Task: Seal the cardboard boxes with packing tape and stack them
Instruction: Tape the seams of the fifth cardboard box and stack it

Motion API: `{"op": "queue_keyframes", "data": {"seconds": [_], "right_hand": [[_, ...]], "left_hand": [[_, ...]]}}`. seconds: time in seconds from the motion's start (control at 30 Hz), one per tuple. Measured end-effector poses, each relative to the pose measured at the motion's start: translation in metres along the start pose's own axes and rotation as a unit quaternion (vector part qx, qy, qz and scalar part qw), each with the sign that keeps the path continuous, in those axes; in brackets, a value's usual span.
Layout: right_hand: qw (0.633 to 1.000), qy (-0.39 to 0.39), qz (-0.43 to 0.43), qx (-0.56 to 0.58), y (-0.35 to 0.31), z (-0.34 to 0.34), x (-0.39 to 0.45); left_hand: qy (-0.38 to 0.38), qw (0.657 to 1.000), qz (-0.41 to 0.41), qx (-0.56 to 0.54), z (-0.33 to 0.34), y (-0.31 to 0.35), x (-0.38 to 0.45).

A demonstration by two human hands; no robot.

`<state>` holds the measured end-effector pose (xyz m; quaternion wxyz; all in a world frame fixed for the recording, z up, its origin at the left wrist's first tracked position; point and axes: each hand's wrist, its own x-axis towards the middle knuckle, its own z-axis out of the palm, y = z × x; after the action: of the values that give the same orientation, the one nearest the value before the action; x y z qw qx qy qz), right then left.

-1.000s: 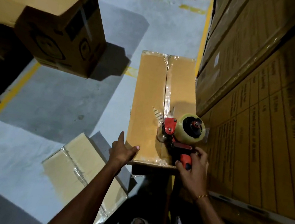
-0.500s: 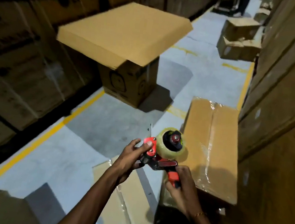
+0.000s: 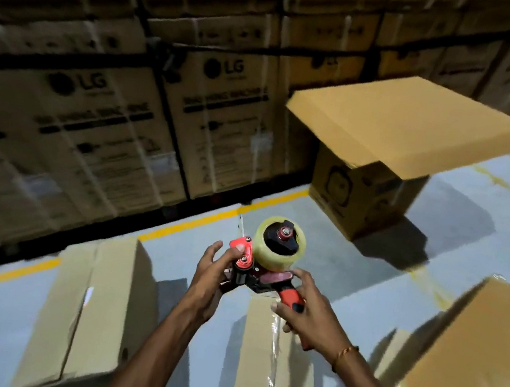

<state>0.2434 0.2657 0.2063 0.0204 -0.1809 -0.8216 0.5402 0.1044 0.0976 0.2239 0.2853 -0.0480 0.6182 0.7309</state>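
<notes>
A red tape dispenser (image 3: 266, 260) with a roll of clear tape is held in the air at the centre of the view. My right hand (image 3: 308, 309) grips its red handle. My left hand (image 3: 213, 272) pinches the red front plate of the dispenser with thumb and fingers. Below the hands a taped cardboard box (image 3: 274, 366) lies on the floor. To its left lies another long box (image 3: 94, 312). The taped box at the right (image 3: 471, 358) is partly cut off by the frame edge.
A wall of stacked printed cartons (image 3: 113, 105) lines the far side behind a yellow floor line (image 3: 212, 220). A box with a wide flat cardboard sheet on top (image 3: 391, 145) stands on the grey floor at the right.
The view has swung left from the taped box towards the carton wall. The dispenser came off that box, and my left hand left the box edge to pinch the dispenser's front.
</notes>
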Motion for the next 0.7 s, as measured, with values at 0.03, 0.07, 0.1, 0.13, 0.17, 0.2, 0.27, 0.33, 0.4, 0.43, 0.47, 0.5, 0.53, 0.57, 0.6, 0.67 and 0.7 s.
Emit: {"op": "queue_keyframes", "data": {"seconds": [0.03, 0.07, 0.1, 0.13, 0.17, 0.2, 0.27, 0.33, 0.4, 0.43, 0.47, 0.5, 0.53, 0.57, 0.6, 0.67, 0.7], "right_hand": [[1.000, -0.020, -0.012, -0.003, -0.007, 0.004, 0.007], [0.999, -0.043, -0.024, -0.012, -0.014, 0.009, 0.014], [0.997, -0.064, -0.035, -0.022, -0.020, 0.014, 0.021], [0.995, -0.085, -0.047, -0.034, -0.027, 0.020, 0.027], [0.992, -0.105, -0.058, -0.048, -0.034, 0.027, 0.033], [0.988, -0.121, -0.065, -0.065, -0.041, 0.035, 0.040], [0.981, -0.153, -0.071, -0.096, -0.052, 0.055, 0.053], [0.973, -0.176, -0.077, -0.131, -0.061, 0.082, 0.066], [0.964, -0.183, -0.084, -0.174, -0.070, 0.115, 0.078], [0.962, -0.181, -0.085, -0.188, -0.075, 0.133, 0.083], [0.960, -0.177, -0.085, -0.200, -0.081, 0.151, 0.088], [0.958, -0.170, -0.083, -0.213, -0.085, 0.169, 0.094], [0.956, -0.163, -0.082, -0.230, -0.089, 0.187, 0.100], [0.953, -0.159, -0.081, -0.247, -0.091, 0.205, 0.106], [0.949, -0.156, -0.078, -0.262, -0.093, 0.223, 0.113], [0.943, -0.161, -0.067, -0.282, -0.096, 0.261, 0.129], [0.942, -0.166, -0.055, -0.287, -0.097, 0.280, 0.137]], "left_hand": [[0.021, 1.000, 0.006, -0.016, -0.011, 0.002, -0.003], [0.038, 0.999, 0.012, -0.029, -0.021, 0.003, -0.005], [0.052, 0.998, 0.016, -0.041, -0.031, 0.003, -0.007], [0.064, 0.996, 0.017, -0.051, -0.041, 0.003, -0.010], [0.076, 0.995, 0.019, -0.062, -0.051, 0.004, -0.012], [0.086, 0.993, 0.021, -0.075, -0.062, 0.004, -0.015], [0.101, 0.989, 0.029, -0.101, -0.084, 0.006, -0.021], [0.122, 0.985, 0.040, -0.119, -0.107, 0.012, -0.025], [0.136, 0.981, 0.044, -0.130, -0.133, 0.016, -0.023], [0.143, 0.979, 0.042, -0.136, -0.147, 0.017, -0.022], [0.149, 0.978, 0.041, -0.139, -0.162, 0.017, -0.019], [0.157, 0.977, 0.041, -0.141, -0.179, 0.015, -0.015], [0.167, 0.975, 0.037, -0.139, -0.195, 0.013, -0.011], [0.177, 0.974, 0.034, -0.140, -0.212, 0.012, -0.007], [0.187, 0.972, 0.029, -0.139, -0.229, 0.009, -0.003], [0.196, 0.971, 0.018, -0.137, -0.266, 0.005, 0.004], [0.198, 0.971, 0.009, -0.135, -0.285, 0.005, 0.007]]}}
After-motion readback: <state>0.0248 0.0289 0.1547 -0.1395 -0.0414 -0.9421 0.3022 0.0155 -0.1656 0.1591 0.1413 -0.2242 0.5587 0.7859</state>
